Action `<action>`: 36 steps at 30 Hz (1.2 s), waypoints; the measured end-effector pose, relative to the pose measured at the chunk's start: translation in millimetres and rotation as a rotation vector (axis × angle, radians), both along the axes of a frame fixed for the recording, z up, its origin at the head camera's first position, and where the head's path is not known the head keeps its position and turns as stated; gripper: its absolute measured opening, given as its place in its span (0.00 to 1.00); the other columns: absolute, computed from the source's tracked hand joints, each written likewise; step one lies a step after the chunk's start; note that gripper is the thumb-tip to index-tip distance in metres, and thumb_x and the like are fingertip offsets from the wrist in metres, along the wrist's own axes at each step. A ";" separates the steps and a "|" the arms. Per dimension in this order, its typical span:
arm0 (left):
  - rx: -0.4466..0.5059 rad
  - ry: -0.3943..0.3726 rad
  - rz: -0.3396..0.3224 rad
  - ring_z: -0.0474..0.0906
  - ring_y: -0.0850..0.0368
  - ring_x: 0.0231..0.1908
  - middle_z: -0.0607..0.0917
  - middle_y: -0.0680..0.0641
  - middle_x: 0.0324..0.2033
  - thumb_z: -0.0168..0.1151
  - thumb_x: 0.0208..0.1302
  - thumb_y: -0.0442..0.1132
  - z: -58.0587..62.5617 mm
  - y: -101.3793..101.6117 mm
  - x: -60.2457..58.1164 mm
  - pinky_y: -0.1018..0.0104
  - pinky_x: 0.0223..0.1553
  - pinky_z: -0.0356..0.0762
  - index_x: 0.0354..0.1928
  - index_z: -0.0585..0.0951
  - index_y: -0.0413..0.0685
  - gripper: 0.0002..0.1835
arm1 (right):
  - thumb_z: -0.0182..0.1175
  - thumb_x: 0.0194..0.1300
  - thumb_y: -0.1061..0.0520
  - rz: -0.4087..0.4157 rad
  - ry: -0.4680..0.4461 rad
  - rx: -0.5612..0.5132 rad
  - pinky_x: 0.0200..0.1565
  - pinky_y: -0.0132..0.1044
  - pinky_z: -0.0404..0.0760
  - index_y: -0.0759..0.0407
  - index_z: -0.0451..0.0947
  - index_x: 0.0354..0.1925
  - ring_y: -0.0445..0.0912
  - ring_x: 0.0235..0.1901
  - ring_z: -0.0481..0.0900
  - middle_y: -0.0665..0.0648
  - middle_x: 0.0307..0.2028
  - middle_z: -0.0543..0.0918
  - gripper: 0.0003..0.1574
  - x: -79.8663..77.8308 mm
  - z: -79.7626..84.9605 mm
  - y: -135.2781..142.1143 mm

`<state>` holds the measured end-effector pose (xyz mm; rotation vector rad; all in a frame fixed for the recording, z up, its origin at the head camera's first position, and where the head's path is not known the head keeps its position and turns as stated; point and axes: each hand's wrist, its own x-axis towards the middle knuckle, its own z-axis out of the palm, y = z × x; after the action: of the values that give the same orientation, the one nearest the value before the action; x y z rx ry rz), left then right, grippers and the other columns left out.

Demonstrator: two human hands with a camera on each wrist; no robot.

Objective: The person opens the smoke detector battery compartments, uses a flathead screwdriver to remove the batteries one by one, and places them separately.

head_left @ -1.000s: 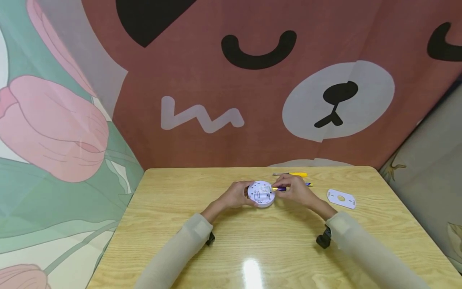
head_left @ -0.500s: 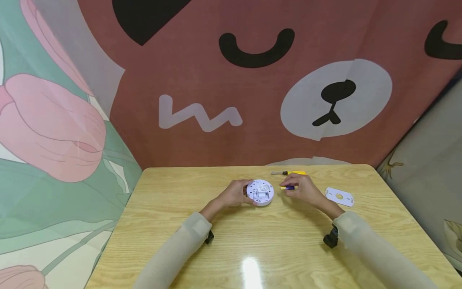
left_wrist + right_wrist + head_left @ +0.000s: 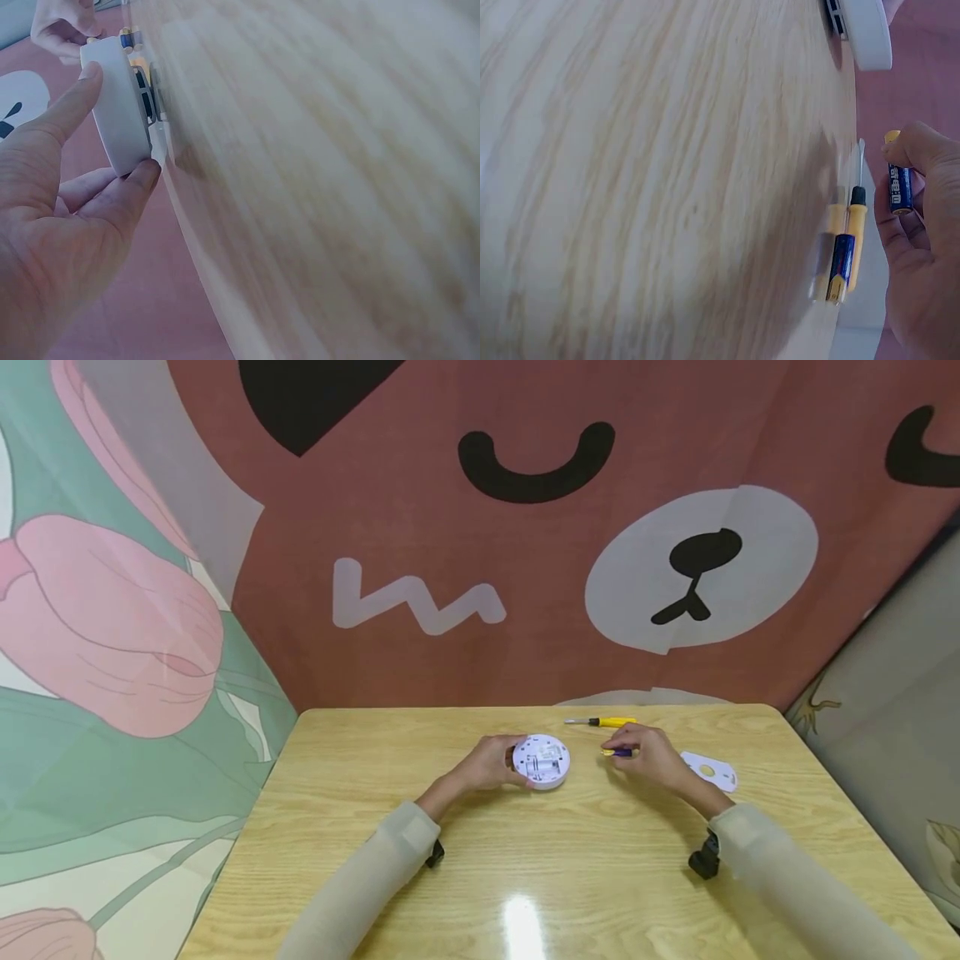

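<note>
My left hand point(image 3: 491, 763) grips the rim of a round white smoke detector point(image 3: 551, 750) whose back, with a battery compartment, faces up. In the left wrist view, the thumb lies on one side of the smoke detector point(image 3: 120, 112) and fingertips are at its lower edge; dark grille slots show on its underside. Whether it touches the table I cannot tell. To its right, my right hand point(image 3: 651, 758) pinches a blue and gold battery point(image 3: 900, 187) between thumb and fingers, apart from the detector. A second battery point(image 3: 841, 262) lies on the table beside the screwdriver.
A yellow-handled screwdriver point(image 3: 615, 722) lies near the table's back edge. Right of my right hand is a white mounting plate point(image 3: 722, 774) with a central hole, partly covered by that hand. A printed cloth point(image 3: 420, 668) hangs behind the wooden table point(image 3: 360, 827).
My right hand has drawn back to the right from the smoke detector with the battery in its fingers. My left hand and the detector have stayed in place.
</note>
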<state>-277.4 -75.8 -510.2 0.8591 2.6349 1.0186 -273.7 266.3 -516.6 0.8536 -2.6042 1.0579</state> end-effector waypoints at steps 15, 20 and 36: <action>0.008 0.013 -0.003 0.77 0.52 0.67 0.81 0.44 0.69 0.85 0.56 0.46 -2.0 -3.5 0.7 0.61 0.68 0.75 0.75 0.74 0.43 0.46 | 0.75 0.58 0.72 -0.068 -0.031 0.059 0.37 0.36 0.85 0.63 0.92 0.44 0.46 0.36 0.84 0.55 0.40 0.88 0.15 -2.2 -10.6 20.8; 0.012 0.007 -0.002 0.79 0.53 0.65 0.81 0.43 0.68 0.84 0.57 0.45 -1.8 -4.3 1.8 0.63 0.66 0.77 0.75 0.73 0.43 0.46 | 0.75 0.58 0.73 -0.083 -0.034 0.078 0.37 0.32 0.83 0.63 0.92 0.45 0.46 0.36 0.83 0.55 0.40 0.87 0.16 -4.0 -15.3 26.1; -0.002 0.012 0.003 0.77 0.52 0.67 0.81 0.44 0.68 0.84 0.57 0.46 -2.4 -4.8 1.6 0.60 0.69 0.75 0.76 0.73 0.43 0.46 | 0.76 0.57 0.70 -0.097 -0.023 0.083 0.36 0.30 0.82 0.62 0.93 0.42 0.43 0.35 0.83 0.56 0.38 0.87 0.13 -3.3 -19.8 34.7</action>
<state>-275.7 -80.6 -512.6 0.8635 2.6473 1.0141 -277.0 301.1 -536.4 0.7284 -2.6945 0.9460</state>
